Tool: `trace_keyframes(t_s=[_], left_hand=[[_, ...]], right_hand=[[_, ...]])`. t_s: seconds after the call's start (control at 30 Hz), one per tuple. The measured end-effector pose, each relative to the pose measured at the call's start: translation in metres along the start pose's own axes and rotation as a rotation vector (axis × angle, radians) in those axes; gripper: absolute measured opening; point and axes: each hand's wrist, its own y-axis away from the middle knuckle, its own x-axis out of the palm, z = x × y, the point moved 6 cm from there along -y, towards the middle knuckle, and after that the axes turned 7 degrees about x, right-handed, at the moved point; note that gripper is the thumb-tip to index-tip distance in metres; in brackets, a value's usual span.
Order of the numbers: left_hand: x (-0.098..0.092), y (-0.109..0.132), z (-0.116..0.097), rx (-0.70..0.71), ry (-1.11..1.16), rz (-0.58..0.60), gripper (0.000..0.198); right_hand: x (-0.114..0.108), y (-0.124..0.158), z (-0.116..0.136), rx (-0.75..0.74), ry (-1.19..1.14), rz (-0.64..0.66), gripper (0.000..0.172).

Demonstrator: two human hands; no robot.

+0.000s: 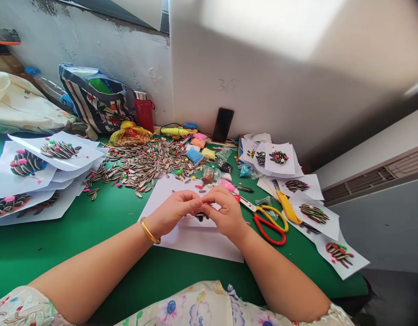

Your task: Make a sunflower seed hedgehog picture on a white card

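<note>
Over a white paper sheet (pixel 202 244) my left hand (pixel 183 208) and my right hand (pixel 225 210) meet at the fingertips. Both are closed in a pinch; whatever lies between the fingers is too small or hidden to name. Below them, several dark striped sunflower seeds (pixel 201 217) are partly seen on the paper, the rest covered by my hands. Beyond the sheet spreads a big pile of loose sunflower seeds (pixel 144 160). A pink lump of clay (pixel 226 184) lies just behind my right hand.
Scissors (pixel 268 222) with red and yellow handles and a yellow utility knife (pixel 287 206) lie to the right. Seed pictures on paper are stacked at left (pixel 69 167) and right (pixel 319 217). A phone (pixel 223 124), red bottle (pixel 144 113) and striped bag (pixel 96 99) stand along the wall.
</note>
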Motion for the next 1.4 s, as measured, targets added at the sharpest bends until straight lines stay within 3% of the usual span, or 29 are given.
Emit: trace_keyframes(t_s=[0.1, 0.23, 0.47, 0.63, 0.77, 1.0, 1.23, 1.4], left_hand=[[0.0010, -0.0001, 0.0001, -0.009, 0.017, 0.013, 0.040], [-0.0011, -0.0003, 0.0010, -0.015, 0.037, -0.024, 0.036], [0.0048, 0.0003, -0.0007, -0.020, 0.101, 0.023, 0.033], [0.0000, 0.0006, 0.0000, -0.010, 0.069, -0.012, 0.035], [0.0011, 0.0008, -0.0004, 0.004, 0.039, -0.009, 0.035], [0.0026, 0.0006, 0.0003, -0.019, 0.023, -0.035, 0.036], [0.0052, 0.0010, 0.0017, -0.046, 0.144, -0.005, 0.035], [0.0038, 0.0001, 0.0009, -0.022, 0.125, -0.022, 0.039]], right_hand=[[-0.0017, -0.0011, -0.0016, 0.011, 0.063, -0.019, 0.005], [-0.0014, -0.0007, -0.0032, 0.001, 0.080, 0.022, 0.019], [-0.0055, -0.0022, -0.0035, 0.021, 0.039, -0.015, 0.014], [-0.0038, -0.0023, -0.0019, 0.012, -0.010, 0.032, 0.017], [-0.0008, -0.0016, -0.0006, 0.036, -0.016, 0.030, 0.006], [0.0028, -0.0016, -0.0004, 0.038, 0.052, 0.024, 0.004], [-0.0030, -0.0013, -0.0062, 0.044, 0.058, -0.020, 0.011], [-0.0013, -0.0010, -0.0027, 0.014, 0.066, 0.033, 0.013]])
